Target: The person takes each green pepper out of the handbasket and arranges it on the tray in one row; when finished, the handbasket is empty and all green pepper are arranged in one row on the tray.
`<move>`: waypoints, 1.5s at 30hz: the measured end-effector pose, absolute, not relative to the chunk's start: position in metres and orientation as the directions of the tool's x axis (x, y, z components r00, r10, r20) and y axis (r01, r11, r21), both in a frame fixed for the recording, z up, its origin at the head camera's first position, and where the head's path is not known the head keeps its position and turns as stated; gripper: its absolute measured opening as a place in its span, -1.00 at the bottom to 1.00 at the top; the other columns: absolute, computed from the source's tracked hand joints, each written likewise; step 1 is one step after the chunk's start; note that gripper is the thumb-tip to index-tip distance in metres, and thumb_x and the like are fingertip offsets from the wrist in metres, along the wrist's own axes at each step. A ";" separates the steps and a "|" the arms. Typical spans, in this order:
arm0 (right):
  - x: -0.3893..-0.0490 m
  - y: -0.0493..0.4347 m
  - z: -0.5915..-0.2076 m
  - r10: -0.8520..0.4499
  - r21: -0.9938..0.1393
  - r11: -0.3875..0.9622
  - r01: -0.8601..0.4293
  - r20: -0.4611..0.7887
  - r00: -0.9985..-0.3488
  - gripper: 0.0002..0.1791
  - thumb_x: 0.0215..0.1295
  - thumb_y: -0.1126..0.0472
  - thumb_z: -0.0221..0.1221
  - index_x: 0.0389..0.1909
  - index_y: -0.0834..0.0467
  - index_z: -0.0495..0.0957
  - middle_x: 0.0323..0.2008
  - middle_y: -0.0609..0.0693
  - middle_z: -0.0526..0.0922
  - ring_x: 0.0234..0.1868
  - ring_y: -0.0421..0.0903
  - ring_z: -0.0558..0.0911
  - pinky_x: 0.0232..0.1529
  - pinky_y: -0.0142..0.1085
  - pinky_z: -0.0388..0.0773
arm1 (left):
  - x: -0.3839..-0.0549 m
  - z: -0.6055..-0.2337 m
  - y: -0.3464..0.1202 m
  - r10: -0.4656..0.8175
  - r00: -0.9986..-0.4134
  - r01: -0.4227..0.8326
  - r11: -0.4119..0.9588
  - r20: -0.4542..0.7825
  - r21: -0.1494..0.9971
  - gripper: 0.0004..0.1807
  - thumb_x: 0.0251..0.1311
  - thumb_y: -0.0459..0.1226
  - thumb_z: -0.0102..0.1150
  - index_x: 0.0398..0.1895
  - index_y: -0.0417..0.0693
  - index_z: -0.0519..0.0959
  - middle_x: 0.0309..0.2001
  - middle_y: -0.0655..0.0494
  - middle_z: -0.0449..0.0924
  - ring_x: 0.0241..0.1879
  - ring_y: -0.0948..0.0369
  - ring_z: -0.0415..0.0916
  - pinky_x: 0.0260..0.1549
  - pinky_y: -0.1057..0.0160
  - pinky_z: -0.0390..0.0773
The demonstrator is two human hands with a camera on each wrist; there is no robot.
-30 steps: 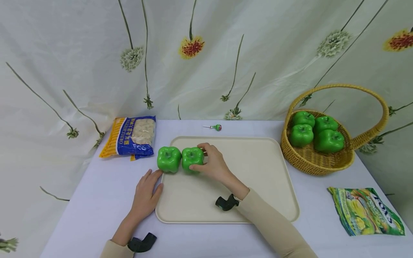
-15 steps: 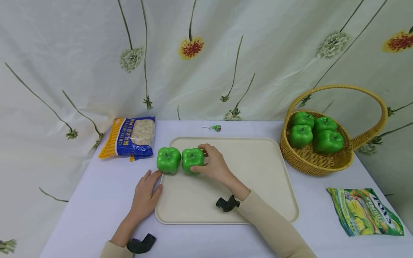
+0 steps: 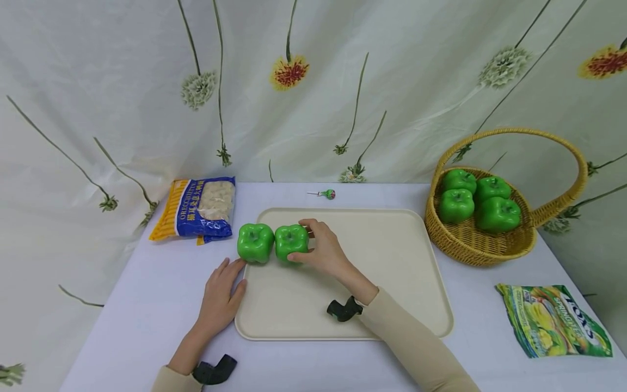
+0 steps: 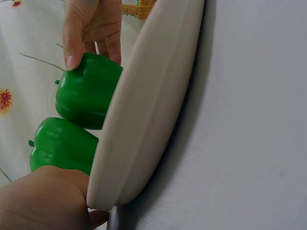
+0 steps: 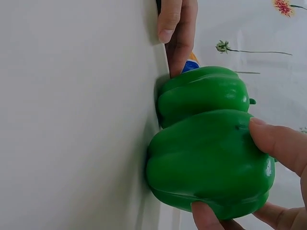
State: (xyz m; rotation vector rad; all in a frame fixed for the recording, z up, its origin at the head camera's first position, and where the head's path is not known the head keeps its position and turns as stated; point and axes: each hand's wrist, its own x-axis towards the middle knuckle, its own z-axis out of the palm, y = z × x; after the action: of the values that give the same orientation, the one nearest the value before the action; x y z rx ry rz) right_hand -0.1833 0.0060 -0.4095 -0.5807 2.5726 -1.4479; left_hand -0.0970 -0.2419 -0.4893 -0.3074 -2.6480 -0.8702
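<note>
The cream tray (image 3: 372, 272) lies flat before the person, a rounded-corner rectangle with a raised rim. Toward its far left corner I see two glossy green peppers side by side, stems up, so close together that I can't tell whether they touch: the left pepper (image 3: 256, 243) stands by the tray's left edge, and the right pepper (image 3: 289, 240) stands further in, held between the right hand's (image 3: 325, 249) thumb and fingers. The left hand (image 3: 220, 296) rests along the tray's left edge, fingertips close by the left pepper.
</note>
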 end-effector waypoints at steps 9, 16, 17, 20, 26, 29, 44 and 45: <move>-0.182 0.007 -0.409 -0.399 -0.858 0.448 -0.251 0.060 -0.915 -0.14 -0.01 0.18 0.49 0.32 0.24 0.31 0.13 0.22 0.44 0.16 0.13 0.49 -0.05 -0.20 0.70 | -0.098 -0.489 -0.241 0.103 -0.920 0.308 0.787 0.379 0.534 -0.51 0.25 -0.45 0.03 0.26 -0.40 0.38 0.24 -0.33 0.44 0.34 -0.36 0.16 0.30 -0.38 0.09; -0.183 0.021 -0.397 -0.392 -0.865 0.425 -0.267 0.090 -0.916 -0.12 0.00 0.17 0.49 0.35 0.24 0.29 0.23 0.26 0.41 0.22 0.19 0.47 0.12 -0.03 0.61 | -0.098 -0.491 -0.242 0.103 -0.919 0.308 0.791 0.381 0.528 -0.51 0.25 -0.46 0.04 0.27 -0.38 0.38 0.24 -0.32 0.44 0.34 -0.34 0.16 0.30 -0.37 0.09; -0.183 0.025 -0.395 -0.387 -0.865 0.421 -0.274 0.102 -0.916 -0.12 0.00 0.17 0.49 0.35 0.23 0.30 0.23 0.25 0.41 0.23 0.20 0.47 0.13 -0.02 0.60 | -0.098 -0.491 -0.242 0.102 -0.921 0.305 0.792 0.376 0.530 -0.51 0.25 -0.45 0.04 0.28 -0.37 0.37 0.24 -0.31 0.44 0.35 -0.34 0.16 0.30 -0.37 0.08; -0.183 0.043 -0.389 -0.371 -0.854 0.428 -0.296 0.133 -0.919 -0.13 0.01 0.14 0.48 0.36 0.19 0.30 0.24 0.18 0.43 0.24 0.15 0.47 0.16 -0.03 0.59 | -0.097 -0.490 -0.242 0.102 -0.924 0.300 0.791 0.368 0.534 -0.51 0.26 -0.44 0.04 0.28 -0.36 0.37 0.25 -0.30 0.44 0.35 -0.34 0.15 0.30 -0.37 0.08; -0.183 0.094 -0.386 -0.319 -0.825 0.466 -0.319 0.179 -0.931 -0.13 0.02 0.13 0.48 0.35 0.18 0.31 0.25 0.14 0.43 0.24 0.11 0.47 0.18 -0.06 0.58 | -0.097 -0.490 -0.241 0.101 -0.927 0.295 0.790 0.361 0.537 -0.51 0.27 -0.44 0.03 0.29 -0.36 0.37 0.25 -0.30 0.44 0.35 -0.34 0.15 0.30 -0.37 0.08; -0.183 0.123 -0.385 -0.285 -0.810 0.481 -0.334 0.216 -0.934 -0.16 0.04 0.16 0.46 0.34 0.22 0.32 0.26 0.18 0.42 0.23 0.15 0.47 0.17 0.00 0.57 | -0.097 -0.489 -0.241 0.103 -0.927 0.296 0.790 0.361 0.536 -0.51 0.27 -0.44 0.03 0.28 -0.37 0.37 0.25 -0.31 0.44 0.35 -0.34 0.15 0.30 -0.37 0.08; -0.192 0.261 -0.357 0.176 -0.780 0.614 -0.123 0.288 -0.941 -0.18 0.20 0.05 0.35 0.41 0.20 0.23 0.32 0.20 0.35 0.24 0.12 0.41 0.01 -0.53 0.46 | -0.097 -0.488 -0.241 0.102 -0.930 0.292 0.787 0.353 0.543 -0.51 0.27 -0.44 0.03 0.29 -0.36 0.37 0.26 -0.31 0.43 0.36 -0.34 0.15 0.31 -0.36 0.08; -0.194 0.266 -0.356 0.207 -0.785 0.612 -0.097 0.277 -0.938 -0.18 0.21 0.03 0.33 0.42 0.18 0.21 0.34 0.19 0.33 0.25 0.11 0.40 0.03 -0.52 0.45 | -0.097 -0.487 -0.241 0.101 -0.929 0.293 0.788 0.355 0.542 -0.51 0.26 -0.44 0.03 0.28 -0.36 0.37 0.25 -0.31 0.43 0.35 -0.34 0.15 0.31 -0.37 0.08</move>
State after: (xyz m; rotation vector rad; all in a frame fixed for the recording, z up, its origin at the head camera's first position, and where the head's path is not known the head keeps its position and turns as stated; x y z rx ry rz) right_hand -0.1940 0.2661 -0.3557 0.1099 3.1211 -1.5557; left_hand -0.0970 -0.2409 -0.4874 -0.3022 -2.6705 -0.8832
